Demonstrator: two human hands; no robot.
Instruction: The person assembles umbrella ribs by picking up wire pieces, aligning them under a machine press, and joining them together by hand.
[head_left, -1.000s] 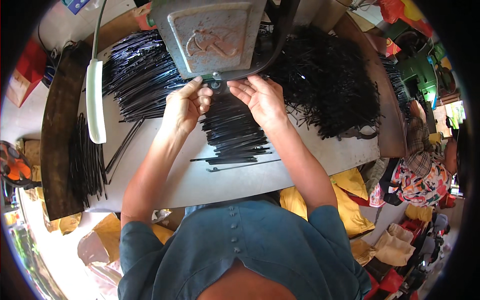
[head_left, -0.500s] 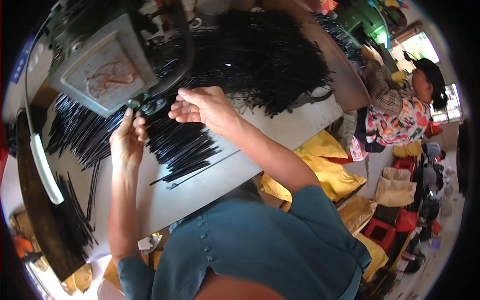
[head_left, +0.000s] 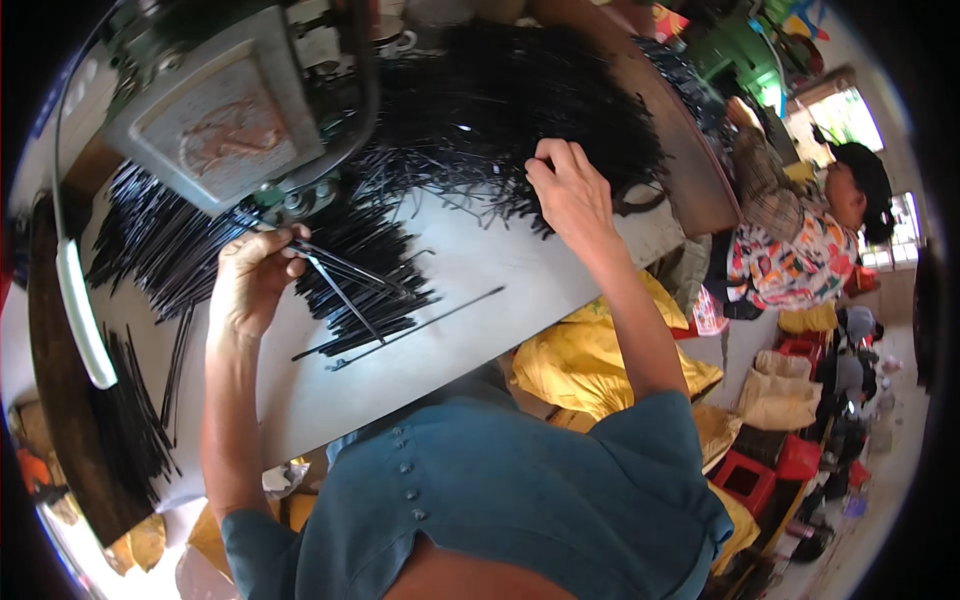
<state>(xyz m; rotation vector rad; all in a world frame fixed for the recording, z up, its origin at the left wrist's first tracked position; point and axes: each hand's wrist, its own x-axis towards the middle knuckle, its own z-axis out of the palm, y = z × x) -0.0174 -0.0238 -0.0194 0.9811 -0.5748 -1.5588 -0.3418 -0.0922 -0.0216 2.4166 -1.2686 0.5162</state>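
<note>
Here, crumpled yellow sacks [head_left: 570, 362] skirt the worktop's [head_left: 470, 262] near edge; left hand [head_left: 252, 278] pinches slim black rods [head_left: 346, 299]; right hand [head_left: 577, 198] curls, hold unclear.

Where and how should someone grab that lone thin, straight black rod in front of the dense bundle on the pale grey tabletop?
Probably pinch the thin black rod along its right half, from above on the person's side: that stretch lies clear of the dense black bundle, with bare pale grey tabletop around it.
</note>
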